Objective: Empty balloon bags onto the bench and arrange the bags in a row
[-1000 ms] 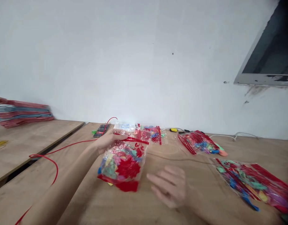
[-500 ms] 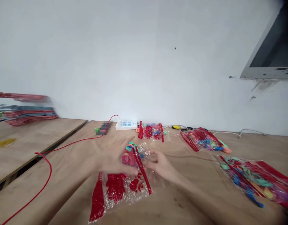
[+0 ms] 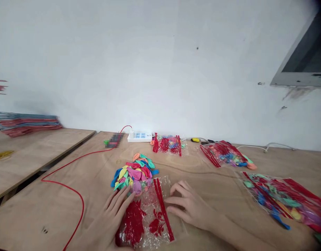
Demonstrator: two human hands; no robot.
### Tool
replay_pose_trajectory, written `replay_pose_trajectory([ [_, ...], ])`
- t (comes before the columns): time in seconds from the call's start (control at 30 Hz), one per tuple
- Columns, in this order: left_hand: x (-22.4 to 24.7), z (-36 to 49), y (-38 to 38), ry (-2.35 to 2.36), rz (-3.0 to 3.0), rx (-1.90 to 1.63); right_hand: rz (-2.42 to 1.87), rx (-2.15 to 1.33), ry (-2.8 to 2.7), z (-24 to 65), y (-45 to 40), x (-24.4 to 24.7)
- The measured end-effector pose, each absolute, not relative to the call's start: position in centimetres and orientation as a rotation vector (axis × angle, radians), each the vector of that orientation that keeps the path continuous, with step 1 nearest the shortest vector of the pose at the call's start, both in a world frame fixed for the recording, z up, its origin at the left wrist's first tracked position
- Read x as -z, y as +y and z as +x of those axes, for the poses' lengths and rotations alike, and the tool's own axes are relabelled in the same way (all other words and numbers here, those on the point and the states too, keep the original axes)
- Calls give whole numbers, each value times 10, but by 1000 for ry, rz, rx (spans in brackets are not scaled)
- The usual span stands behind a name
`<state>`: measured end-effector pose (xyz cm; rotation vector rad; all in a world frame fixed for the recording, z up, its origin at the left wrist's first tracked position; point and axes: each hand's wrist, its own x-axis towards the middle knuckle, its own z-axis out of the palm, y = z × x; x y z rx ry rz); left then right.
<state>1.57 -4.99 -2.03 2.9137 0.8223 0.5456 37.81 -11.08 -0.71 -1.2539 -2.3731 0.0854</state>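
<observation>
A clear plastic bag with red print and a red zip strip (image 3: 163,211) lies flat before me. My left hand (image 3: 113,212) rests on its left part, fingers spread, fingertips at the lower edge of a balloon pile. My right hand (image 3: 188,202) is at the bag's right edge, beside the strip, its fingers bent and apart. The heap of colourful balloons (image 3: 134,172) lies loose on the wooden table (image 3: 213,195), touching the bag's upper left side.
Filled bags lie at the back (image 3: 168,144), back right (image 3: 224,153) and right (image 3: 283,198). A white power strip (image 3: 140,136) stands by the wall. A red cable (image 3: 80,195) curves at left; stacked red and blue sheets (image 3: 29,123) lie beyond a table gap.
The balloon heap now shows uncovered on the table. The bag lies lower and further right, flatter. My left hand has moved down and spread. At far left, the lifted red sheets have moved left.
</observation>
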Motion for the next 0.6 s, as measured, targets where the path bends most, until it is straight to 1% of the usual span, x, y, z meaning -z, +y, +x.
replay_pose_trajectory([
  [0.13, 22, 10, -55, 816, 2906, -582, -1126, -158, -2446, 373, -106, 13],
  [0.3, 16, 17, -58, 792, 2887, -556, -1390, -168, -2251, 371, -101, 23],
  [0.4, 14, 30, -58, 700, 2905, -525, -1526, -130, -2177, 376, -103, 24],
  [0.5, 17, 51, -53, 580, 2929, -480, -1538, -132, -2125, 389, -112, 21],
  [0.6, 19, 81, -43, 496, 2924, -435, -1454, -264, -2092, 411, -124, 18],
])
